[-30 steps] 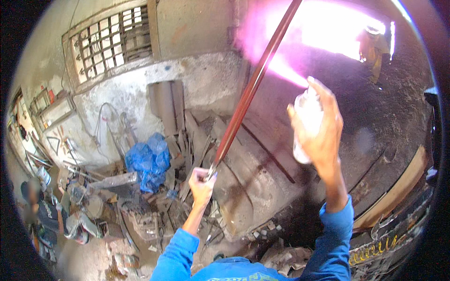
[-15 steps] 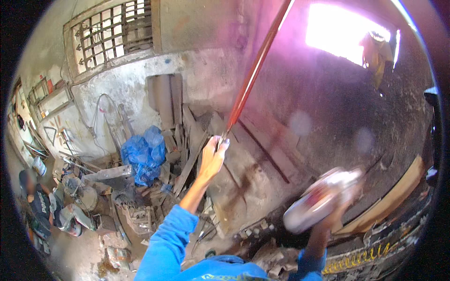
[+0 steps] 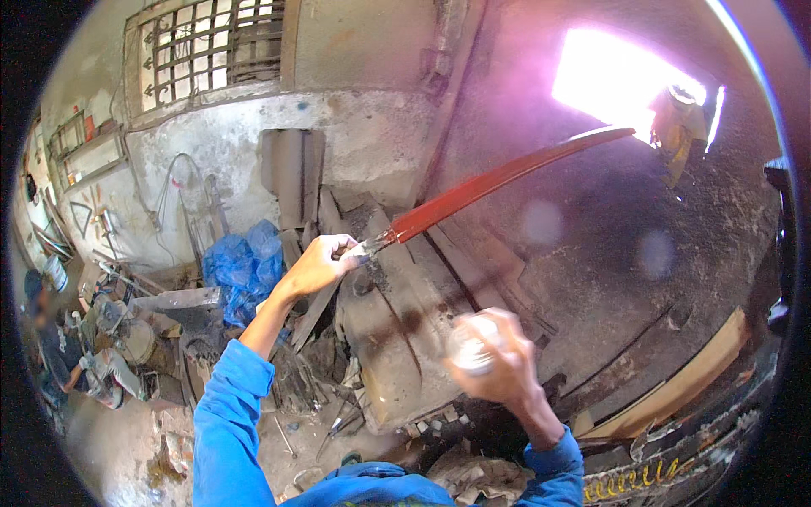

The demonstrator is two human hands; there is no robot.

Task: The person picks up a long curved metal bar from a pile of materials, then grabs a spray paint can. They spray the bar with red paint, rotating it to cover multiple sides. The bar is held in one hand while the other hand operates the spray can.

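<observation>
My left hand pinches the narrow bare end of a long blade, machete-like in shape. The blade is coated glossy red and slants up to the right, with its broad side toward me and a pale strip near the far tip. Below it, my right hand is wrapped round a pale spray can, slightly blurred. The can's round end faces me; its far part is hidden. The can and the blade are apart.
Slabs and boards lean beyond my hands. Blue plastic sheeting lies among scrap to the left. Farther left a person sits low. A curved plank rests at the right, near a yellow coil.
The blade has swung from steeply upright to slanting right, and turned from edge-on to broadside. My left hand moved left; my right hand brought the can left and up, turning it end-on.
</observation>
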